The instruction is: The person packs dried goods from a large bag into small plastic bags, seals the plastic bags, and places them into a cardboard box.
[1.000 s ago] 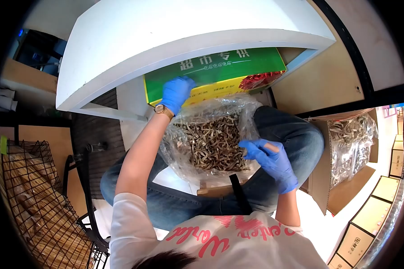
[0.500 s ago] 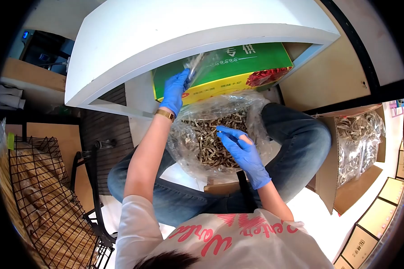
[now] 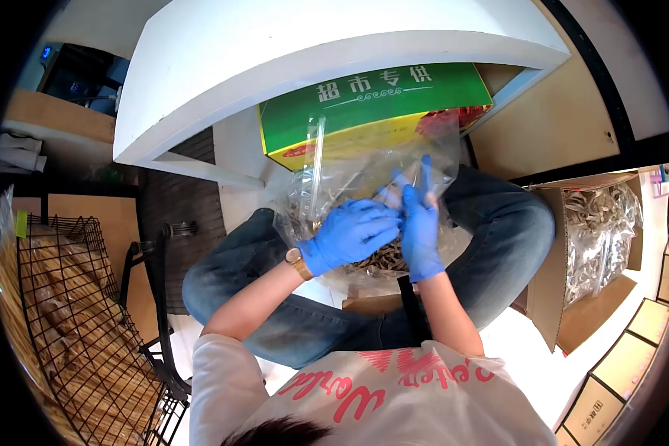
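Observation:
A clear zip bag (image 3: 383,145) spreads upright in front of me, its zip strip running along the left. My left hand (image 3: 353,234), in a blue glove, closes its fingers on the bag's near edge. Beside it, my gloved right hand (image 3: 422,234) has its fingers stretched upward and apart against the bag; whether they are inside or behind the film I cannot tell. Below both hands lies a large open plastic sack (image 3: 290,204) of dried brown strips (image 3: 385,260), partly hidden by the hands and the film.
A green and yellow carton (image 3: 290,130) stands under the white table (image 3: 334,52). On the right an open cardboard box (image 3: 543,275) holds a bag of dried pieces (image 3: 598,238). A black wire basket (image 3: 89,297) with long tan sticks stands at the left.
My left hand has come down from the carton towards me with the clear bag, which is now spread out. My right hand has moved up against the bag, close to the left hand.

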Demonstrator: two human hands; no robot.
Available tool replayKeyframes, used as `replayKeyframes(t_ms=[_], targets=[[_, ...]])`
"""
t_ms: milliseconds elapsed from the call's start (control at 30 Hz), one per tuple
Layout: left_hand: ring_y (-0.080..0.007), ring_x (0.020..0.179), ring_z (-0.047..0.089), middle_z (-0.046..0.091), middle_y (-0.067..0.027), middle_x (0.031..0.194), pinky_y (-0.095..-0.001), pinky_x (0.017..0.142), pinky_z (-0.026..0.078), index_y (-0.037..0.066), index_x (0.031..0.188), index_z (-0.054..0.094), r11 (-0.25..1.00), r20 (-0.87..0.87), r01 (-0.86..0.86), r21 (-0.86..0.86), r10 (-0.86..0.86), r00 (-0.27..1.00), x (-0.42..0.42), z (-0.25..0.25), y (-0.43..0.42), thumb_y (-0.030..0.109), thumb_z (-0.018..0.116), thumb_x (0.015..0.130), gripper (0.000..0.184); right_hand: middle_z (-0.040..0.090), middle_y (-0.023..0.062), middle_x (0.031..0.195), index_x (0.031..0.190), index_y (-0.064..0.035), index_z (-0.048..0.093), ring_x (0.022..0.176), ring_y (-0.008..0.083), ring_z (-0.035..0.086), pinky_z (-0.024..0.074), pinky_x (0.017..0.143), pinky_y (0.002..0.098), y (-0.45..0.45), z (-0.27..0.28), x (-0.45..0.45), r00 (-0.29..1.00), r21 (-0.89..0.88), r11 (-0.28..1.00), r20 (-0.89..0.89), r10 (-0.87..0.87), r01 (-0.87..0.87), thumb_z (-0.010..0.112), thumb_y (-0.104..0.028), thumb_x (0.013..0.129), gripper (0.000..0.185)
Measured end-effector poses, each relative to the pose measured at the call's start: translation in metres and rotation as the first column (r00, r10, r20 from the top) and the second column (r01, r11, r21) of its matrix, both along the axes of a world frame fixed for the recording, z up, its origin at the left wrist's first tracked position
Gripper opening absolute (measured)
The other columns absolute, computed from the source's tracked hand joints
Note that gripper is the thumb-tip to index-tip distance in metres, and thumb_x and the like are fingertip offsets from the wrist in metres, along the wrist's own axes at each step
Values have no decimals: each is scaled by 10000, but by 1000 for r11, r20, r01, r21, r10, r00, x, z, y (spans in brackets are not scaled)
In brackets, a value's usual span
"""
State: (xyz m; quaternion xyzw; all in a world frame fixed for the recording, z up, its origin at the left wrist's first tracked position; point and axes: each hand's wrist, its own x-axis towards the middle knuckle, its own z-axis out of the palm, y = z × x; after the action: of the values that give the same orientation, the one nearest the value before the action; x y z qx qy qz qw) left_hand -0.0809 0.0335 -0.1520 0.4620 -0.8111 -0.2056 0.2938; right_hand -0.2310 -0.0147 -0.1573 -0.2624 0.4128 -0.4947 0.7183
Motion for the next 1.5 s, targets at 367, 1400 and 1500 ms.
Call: replayKeyframes(t_ms=[367, 1400, 1500], targets=[[-107, 942, 605, 639, -14, 1077, -258, 808, 497, 95, 1166, 613, 336, -395, 334, 880, 910, 127, 57, -58, 23, 213, 631, 922, 272, 643, 125, 1132, 1479, -82, 267, 755, 142, 684, 442, 482, 169, 10, 33, -86, 993, -44, 995, -78, 84, -87, 530, -40, 908, 631], [-320, 748, 637, 636, -103, 829, -398, 635, 507, 107, 960, 559, 811, 92, -385, 441, 386, 918, -32, 7, 117, 192, 742, 711, 321, 456, 106, 1359, 1407, 24, 370, 1215, 140, 413, 308, 1023, 261, 122, 12, -38, 716, 23, 775, -367, 594, -631, 486, -169, 996, 469], [-325, 743, 644, 657, -118, 820, -387, 641, 513, 108, 965, 583, 806, 110, -355, 474, 345, 932, -22, 7, 117, 158, 725, 729, 280, 564, 109, 1199, 1355, 18, 451, 1051, 126, 518, 406, 912, 249, 115, 7, -43, 712, 56, 787, -391, 584, -615, 547, -156, 967, 436]])
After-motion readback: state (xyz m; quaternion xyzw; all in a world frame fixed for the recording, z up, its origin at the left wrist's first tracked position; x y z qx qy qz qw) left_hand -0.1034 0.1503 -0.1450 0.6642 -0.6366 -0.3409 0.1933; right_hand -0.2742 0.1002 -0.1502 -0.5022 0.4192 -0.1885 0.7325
